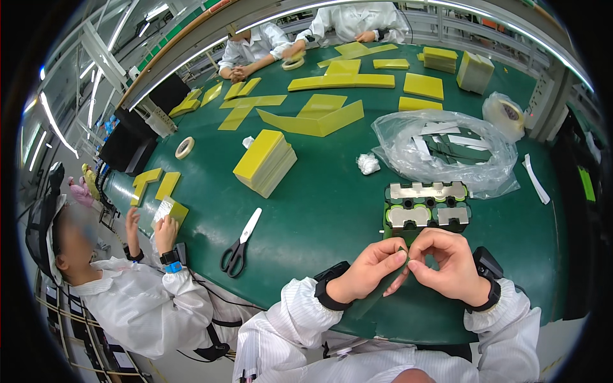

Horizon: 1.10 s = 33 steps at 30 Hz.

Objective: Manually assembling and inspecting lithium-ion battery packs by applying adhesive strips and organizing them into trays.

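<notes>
Fingers (391,262) pinch green strip (401,249), battery pack (426,207) and bag (447,172) beyond

Reading the clock from the wearer's left hand (375,268) and right hand (450,267), twelve is blocked straight off by the metal-plated block (408,217), with the bulky plastic bag (391,137) sprawling behind it. There's a good wide lane over bare bench (325,220) toward ten, until the yellow-topped stack (263,159) stands up in it. At eleven only a crumpled plastic wad (368,164) sits in the way. Nine runs open as far as the scissors (234,258), then a co-worker's hands (167,233) beyond. Three looks passable; at two lies a flat white strip (536,180).
</notes>
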Each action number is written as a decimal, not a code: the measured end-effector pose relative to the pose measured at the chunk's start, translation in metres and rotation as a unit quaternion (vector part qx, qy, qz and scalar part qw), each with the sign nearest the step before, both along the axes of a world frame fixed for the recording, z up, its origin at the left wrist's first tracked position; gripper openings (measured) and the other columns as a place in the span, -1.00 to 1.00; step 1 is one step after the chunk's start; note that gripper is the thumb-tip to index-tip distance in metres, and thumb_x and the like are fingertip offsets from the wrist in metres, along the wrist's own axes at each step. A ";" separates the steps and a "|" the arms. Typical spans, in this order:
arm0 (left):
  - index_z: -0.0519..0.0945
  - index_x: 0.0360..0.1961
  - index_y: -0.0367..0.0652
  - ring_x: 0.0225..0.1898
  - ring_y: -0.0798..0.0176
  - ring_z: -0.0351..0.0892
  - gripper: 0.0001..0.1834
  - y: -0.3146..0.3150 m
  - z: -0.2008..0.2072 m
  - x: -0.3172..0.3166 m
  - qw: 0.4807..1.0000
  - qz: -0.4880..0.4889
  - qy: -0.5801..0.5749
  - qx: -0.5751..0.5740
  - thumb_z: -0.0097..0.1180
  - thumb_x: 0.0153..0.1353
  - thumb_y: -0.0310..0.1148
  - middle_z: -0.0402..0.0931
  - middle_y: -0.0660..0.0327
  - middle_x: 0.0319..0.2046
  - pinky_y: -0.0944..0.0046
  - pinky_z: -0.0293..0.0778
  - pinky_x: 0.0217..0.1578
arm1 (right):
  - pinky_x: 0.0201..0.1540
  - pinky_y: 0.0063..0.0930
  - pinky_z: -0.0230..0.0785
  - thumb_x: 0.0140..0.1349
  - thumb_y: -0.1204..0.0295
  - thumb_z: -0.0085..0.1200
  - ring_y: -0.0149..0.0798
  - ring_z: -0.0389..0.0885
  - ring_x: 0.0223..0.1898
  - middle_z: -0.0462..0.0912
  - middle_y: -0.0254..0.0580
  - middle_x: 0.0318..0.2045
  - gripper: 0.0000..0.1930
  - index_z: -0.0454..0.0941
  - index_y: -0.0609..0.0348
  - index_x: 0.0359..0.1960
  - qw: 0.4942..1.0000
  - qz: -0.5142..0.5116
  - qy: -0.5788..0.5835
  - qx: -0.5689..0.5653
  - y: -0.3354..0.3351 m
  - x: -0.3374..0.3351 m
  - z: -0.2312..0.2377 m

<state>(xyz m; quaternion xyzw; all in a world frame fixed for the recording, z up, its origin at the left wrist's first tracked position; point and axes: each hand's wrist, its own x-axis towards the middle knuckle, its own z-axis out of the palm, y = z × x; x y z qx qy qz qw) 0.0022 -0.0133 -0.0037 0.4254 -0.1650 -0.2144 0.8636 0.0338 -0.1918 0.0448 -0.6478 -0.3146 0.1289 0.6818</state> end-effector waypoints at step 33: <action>0.37 -0.33 -0.18 -0.64 0.43 0.40 -0.75 0.001 -0.002 -0.001 0.999 -0.002 -0.032 -0.007 -0.13 0.39 -0.22 0.41 0.25 -0.50 0.46 0.32 -0.71 | -0.30 -0.64 0.35 0.13 0.59 0.11 -0.57 0.44 -0.39 0.47 -0.38 -0.41 -0.94 0.49 0.26 -0.36 0.997 0.043 0.055 0.024 -0.004 -0.002 0.002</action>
